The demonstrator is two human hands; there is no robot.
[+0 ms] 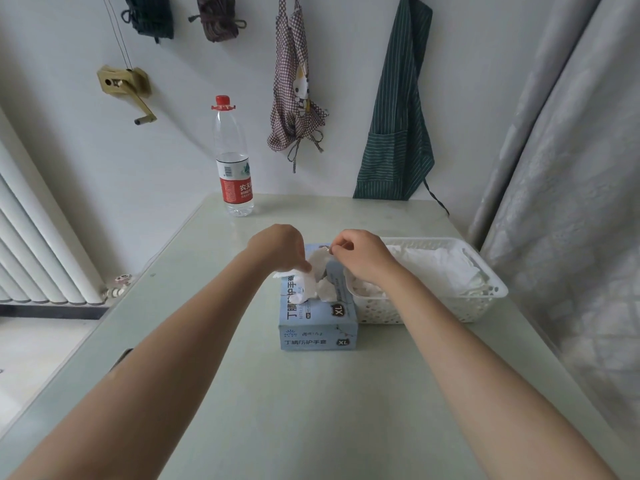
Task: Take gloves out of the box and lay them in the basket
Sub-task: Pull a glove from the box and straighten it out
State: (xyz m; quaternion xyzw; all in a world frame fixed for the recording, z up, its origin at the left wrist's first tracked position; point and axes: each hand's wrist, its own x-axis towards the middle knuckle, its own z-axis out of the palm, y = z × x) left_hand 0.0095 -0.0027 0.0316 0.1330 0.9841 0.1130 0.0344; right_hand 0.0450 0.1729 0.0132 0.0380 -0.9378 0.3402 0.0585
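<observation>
- The glove box point(318, 318), pale blue with an XL mark, sits on the table point(311, 410) and touches the white perforated basket point(450, 306) on that basket's left side.
- White gloves point(311, 282) bunch up out of the slot on top of the box, crumpled and floppy.
- Judgement here: these are thin, featherlight and limp, with no stiffness at all, so one tug may drag a neighbour out with it.
- They look a little clingy too, so the best hold is likely a pinch on the loose cuff or a finger tip sticking clear of the slot.
- The left hand point(277, 251) hangs over the box's far left end, fingers curled down and pinching the raised glove at its upper edge.
- The right hand point(360, 258) is over the box's far right corner, beside the basket rim, thumb and forefinger nipped together at the same white bunch.
- Whether that right pinch truly has material in it is hard to tell; it looks so.
- The basket already holds a soft heap of white gloves point(436, 268).
- A water bottle point(232, 157) stands well behind the box.
</observation>
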